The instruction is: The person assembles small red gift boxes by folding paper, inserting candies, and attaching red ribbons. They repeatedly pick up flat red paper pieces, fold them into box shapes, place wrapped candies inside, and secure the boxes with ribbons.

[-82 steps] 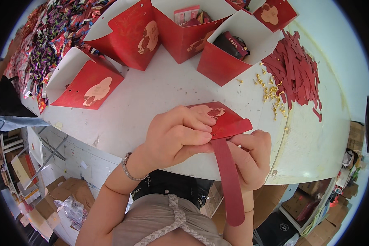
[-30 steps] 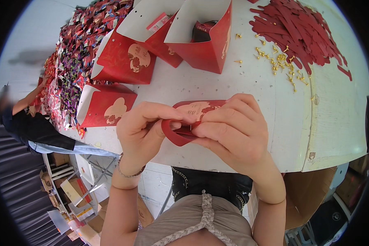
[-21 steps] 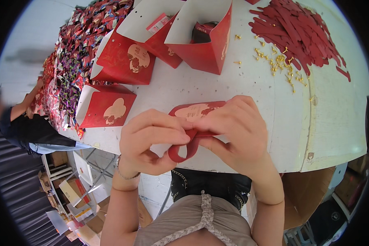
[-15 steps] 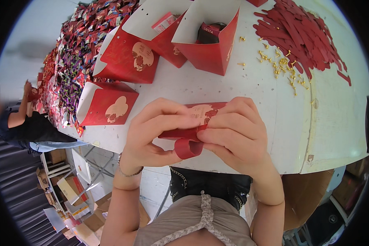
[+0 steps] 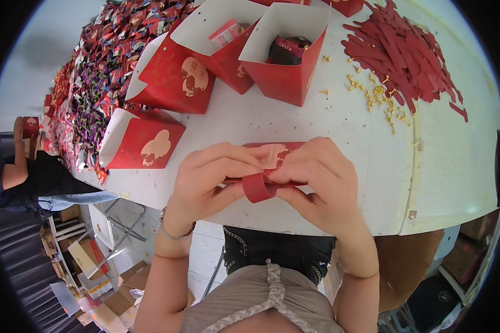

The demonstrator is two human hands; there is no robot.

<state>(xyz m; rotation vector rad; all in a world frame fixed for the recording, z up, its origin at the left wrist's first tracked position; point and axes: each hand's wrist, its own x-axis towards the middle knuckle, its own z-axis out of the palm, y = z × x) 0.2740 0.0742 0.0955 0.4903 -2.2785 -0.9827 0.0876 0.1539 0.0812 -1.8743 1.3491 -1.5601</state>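
Observation:
A flat red paper box (image 5: 273, 154) with a pale animal print sits between both hands at the near edge of the white table (image 5: 450, 166). My left hand (image 5: 208, 180) pinches its left side. My right hand (image 5: 319, 183) grips its right side. A red paper strip (image 5: 256, 187) curls into a loop under the box, held between my thumbs.
Several open red boxes (image 5: 283, 55) stand on the table, one lying at the left (image 5: 144, 139). A pile of red strips (image 5: 405, 50) and small gold fasteners (image 5: 372, 97) lie at the right. Wrapped sweets (image 5: 94, 83) cover the far left. Another person (image 5: 22, 166) stands at the left.
The long strip that hung down from the box is now curled into a loop beneath it. My hands have closed in on the box and the view has tilted down.

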